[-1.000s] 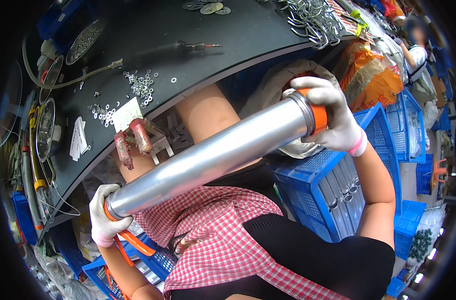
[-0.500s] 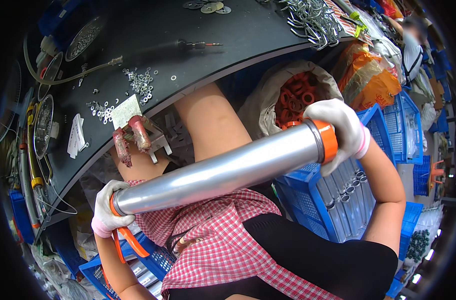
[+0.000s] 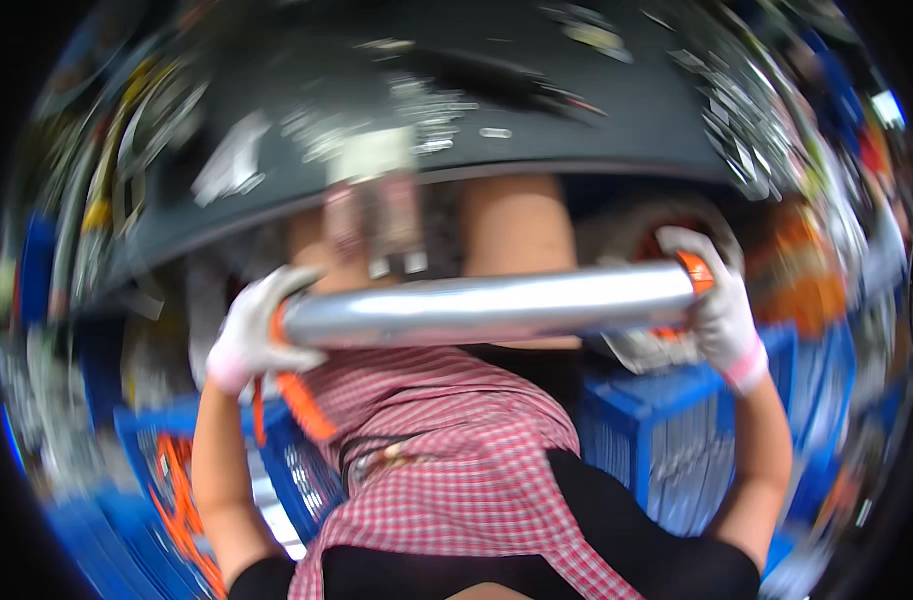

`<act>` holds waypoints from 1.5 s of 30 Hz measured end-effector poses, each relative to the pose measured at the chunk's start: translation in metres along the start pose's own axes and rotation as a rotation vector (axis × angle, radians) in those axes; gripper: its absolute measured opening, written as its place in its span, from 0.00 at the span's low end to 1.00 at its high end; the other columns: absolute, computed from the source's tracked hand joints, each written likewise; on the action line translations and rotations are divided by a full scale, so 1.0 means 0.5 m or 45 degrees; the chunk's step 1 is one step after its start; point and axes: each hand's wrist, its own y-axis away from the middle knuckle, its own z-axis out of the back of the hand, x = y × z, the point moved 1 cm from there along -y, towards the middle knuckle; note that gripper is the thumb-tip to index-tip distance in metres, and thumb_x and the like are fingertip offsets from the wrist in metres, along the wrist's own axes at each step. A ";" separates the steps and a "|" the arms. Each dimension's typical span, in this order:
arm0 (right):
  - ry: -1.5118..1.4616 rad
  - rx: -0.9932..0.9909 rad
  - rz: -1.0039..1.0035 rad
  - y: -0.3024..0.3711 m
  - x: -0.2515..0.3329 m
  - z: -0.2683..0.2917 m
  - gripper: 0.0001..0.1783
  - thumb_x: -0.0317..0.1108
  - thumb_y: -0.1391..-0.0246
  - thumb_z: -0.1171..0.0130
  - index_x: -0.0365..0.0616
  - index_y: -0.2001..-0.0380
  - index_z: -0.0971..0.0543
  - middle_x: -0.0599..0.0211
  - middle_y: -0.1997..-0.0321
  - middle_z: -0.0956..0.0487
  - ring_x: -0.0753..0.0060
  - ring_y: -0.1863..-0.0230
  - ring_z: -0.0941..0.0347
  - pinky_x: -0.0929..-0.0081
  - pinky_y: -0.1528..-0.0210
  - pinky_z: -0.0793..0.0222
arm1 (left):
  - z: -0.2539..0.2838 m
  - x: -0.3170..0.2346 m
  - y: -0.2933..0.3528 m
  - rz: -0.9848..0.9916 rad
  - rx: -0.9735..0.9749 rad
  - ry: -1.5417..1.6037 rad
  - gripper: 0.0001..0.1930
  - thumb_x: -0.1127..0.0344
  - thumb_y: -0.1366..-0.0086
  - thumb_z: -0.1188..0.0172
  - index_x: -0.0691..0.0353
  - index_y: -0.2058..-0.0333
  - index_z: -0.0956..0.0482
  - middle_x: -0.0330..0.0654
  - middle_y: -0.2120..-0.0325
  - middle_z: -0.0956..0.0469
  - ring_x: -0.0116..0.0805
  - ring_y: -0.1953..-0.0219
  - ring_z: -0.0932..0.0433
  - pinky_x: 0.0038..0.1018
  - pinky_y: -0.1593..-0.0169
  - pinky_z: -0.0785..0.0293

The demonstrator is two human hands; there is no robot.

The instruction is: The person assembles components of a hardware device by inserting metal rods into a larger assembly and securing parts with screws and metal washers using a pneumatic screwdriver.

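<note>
A caulking gun with a long silver barrel lies level across my lap, held between both hands. My left hand, in a white glove, is closed round the barrel's left end, thumb below and fingers above. Beneath that hand hangs the gun's orange handle. At the other end, my gloved right hand grips the orange end cap, its fingers curled over the top. Motion blurs the picture, so fine detail at both ends is hard to make out.
Beyond my knees stands a dark workbench with scattered washers and a fixture with two wrapped posts at its edge. A blue crate of metal tubes is at right; another blue crate, beside orange handles, is at left.
The whole view has swung, so the bench edge and barrel, slanting up to the right before, now run nearly level. Both hands keep hold of the caulking gun's ends.
</note>
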 end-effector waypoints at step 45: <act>-0.045 -0.140 0.884 -0.094 -0.002 -0.061 0.32 0.57 0.52 0.45 0.44 0.56 0.37 0.57 0.65 0.34 0.66 0.63 0.37 0.69 0.56 0.42 | -0.054 0.118 -0.010 -0.094 -0.023 0.122 0.43 0.70 0.66 0.29 0.59 0.46 0.37 0.49 0.54 0.30 0.46 0.51 0.28 0.33 0.46 0.31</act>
